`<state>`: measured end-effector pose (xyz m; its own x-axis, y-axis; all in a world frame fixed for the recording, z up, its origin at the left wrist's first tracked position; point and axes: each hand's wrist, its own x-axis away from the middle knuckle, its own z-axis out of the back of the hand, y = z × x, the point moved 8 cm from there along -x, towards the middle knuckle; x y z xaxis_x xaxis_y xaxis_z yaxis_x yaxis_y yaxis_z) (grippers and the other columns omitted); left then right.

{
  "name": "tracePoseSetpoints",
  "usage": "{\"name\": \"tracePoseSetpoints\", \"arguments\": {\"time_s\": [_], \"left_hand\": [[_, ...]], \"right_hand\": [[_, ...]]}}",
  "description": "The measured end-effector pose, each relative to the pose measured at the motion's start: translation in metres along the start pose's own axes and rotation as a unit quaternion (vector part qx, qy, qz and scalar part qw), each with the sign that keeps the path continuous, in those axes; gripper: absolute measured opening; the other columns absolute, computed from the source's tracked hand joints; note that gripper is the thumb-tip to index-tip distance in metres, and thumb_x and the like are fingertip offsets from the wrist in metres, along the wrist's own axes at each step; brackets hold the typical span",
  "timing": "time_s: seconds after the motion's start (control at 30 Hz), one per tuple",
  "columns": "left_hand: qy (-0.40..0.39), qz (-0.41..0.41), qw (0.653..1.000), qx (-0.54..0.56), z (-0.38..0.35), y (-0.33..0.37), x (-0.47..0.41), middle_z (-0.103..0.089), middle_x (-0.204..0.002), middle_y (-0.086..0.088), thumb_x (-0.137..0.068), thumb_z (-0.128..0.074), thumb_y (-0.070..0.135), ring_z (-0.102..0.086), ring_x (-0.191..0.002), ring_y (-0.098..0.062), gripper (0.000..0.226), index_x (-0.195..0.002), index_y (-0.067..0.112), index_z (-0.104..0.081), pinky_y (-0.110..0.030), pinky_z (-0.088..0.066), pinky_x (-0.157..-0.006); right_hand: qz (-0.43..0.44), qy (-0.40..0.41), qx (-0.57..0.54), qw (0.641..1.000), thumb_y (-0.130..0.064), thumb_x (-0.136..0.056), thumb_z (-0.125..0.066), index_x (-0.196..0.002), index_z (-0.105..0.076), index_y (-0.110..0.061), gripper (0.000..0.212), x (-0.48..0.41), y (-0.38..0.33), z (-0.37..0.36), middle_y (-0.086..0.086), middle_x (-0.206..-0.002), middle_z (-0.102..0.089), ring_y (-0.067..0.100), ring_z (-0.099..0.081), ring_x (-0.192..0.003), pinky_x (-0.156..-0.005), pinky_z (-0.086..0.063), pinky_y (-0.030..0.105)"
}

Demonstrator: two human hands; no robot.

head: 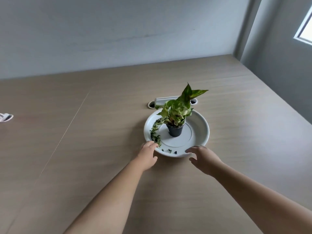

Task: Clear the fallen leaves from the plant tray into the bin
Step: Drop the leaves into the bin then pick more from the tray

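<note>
A round white plant tray (200, 127) sits on the wooden table, with a small black pot (175, 130) holding a green plant (177, 107) in its middle. Several fallen leaves (155, 130) lie in a curved line along the tray's left inner edge, and a few dark bits (169, 151) lie near the front rim. My left hand (148, 153) rests at the tray's front-left rim, fingertips touching the lowest leaves. My right hand (202, 157) hovers at the front-right rim, fingers spread and empty. No bin is in view.
Behind the tray a grey cable-port cover (166, 100) is set into the table (84, 149). A white crumpled object (5, 117) lies at the far left edge. A wall runs along the back and right sides.
</note>
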<state>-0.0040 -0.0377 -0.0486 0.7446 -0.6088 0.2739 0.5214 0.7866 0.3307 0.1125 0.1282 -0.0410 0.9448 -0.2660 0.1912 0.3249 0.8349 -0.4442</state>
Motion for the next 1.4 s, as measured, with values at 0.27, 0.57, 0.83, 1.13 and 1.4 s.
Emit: {"name": "tracePoseSetpoints", "arguments": {"time_s": [0.27,0.57,0.83,1.13,1.4], "left_hand": [[0.037,-0.041,0.996,-0.065,-0.014,-0.001,-0.026,-0.058,-0.130,0.008,-0.088,-0.057,0.031,-0.042,-0.130,-0.013,0.031,-0.119,0.028,-0.062,-0.032,-0.017,-0.113],[0.019,-0.103,0.988,-0.114,-0.028,0.023,-0.015,-0.039,-0.147,0.006,-0.085,-0.063,0.037,-0.032,-0.138,-0.016,0.060,-0.139,0.028,-0.041,-0.035,-0.014,-0.119],[0.023,-0.035,0.996,-0.075,0.003,-0.003,-0.032,-0.066,-0.122,0.006,-0.081,-0.068,0.039,-0.055,-0.116,-0.016,0.035,-0.114,0.027,-0.067,-0.029,-0.033,-0.102],[0.027,-0.043,0.999,0.018,-0.019,0.021,-0.018,-0.070,-0.108,-0.001,-0.078,-0.072,0.037,-0.058,-0.105,-0.020,0.031,-0.105,0.022,-0.072,-0.028,-0.042,-0.090],[0.015,-0.008,0.997,0.079,-0.017,0.015,-0.020,-0.070,-0.102,-0.003,-0.071,-0.079,0.033,-0.060,-0.100,-0.021,0.031,-0.099,0.020,-0.075,-0.029,-0.046,-0.087]], "right_hand": [[0.039,-0.006,0.057,0.998,-0.031,-0.087,-0.060,-0.115,-0.066,-0.027,0.029,-0.027,0.010,-0.013,-0.007,-0.120,-0.067,0.017,-0.056,-0.115,-0.097,-0.042,0.030],[0.046,-0.002,0.152,0.987,-0.034,-0.086,-0.060,-0.130,-0.053,-0.028,0.045,-0.041,0.041,0.017,-0.006,-0.138,-0.054,0.016,-0.041,-0.133,-0.111,-0.031,0.037],[0.075,-0.065,0.096,0.990,-0.020,-0.086,-0.062,-0.115,-0.064,-0.027,0.030,-0.042,0.024,-0.005,-0.005,-0.114,-0.068,0.020,-0.059,-0.111,-0.093,-0.048,0.034],[-0.031,-0.091,0.079,0.992,0.004,-0.080,-0.040,-0.116,-0.064,-0.025,0.051,-0.054,0.043,0.015,0.007,-0.119,-0.063,0.028,-0.060,-0.104,-0.086,-0.052,0.035],[-0.047,-0.062,0.142,0.987,-0.051,-0.077,-0.062,-0.106,-0.060,-0.015,0.047,-0.065,0.020,-0.007,0.005,-0.106,-0.063,0.027,-0.060,-0.095,-0.075,-0.042,0.032]]}}
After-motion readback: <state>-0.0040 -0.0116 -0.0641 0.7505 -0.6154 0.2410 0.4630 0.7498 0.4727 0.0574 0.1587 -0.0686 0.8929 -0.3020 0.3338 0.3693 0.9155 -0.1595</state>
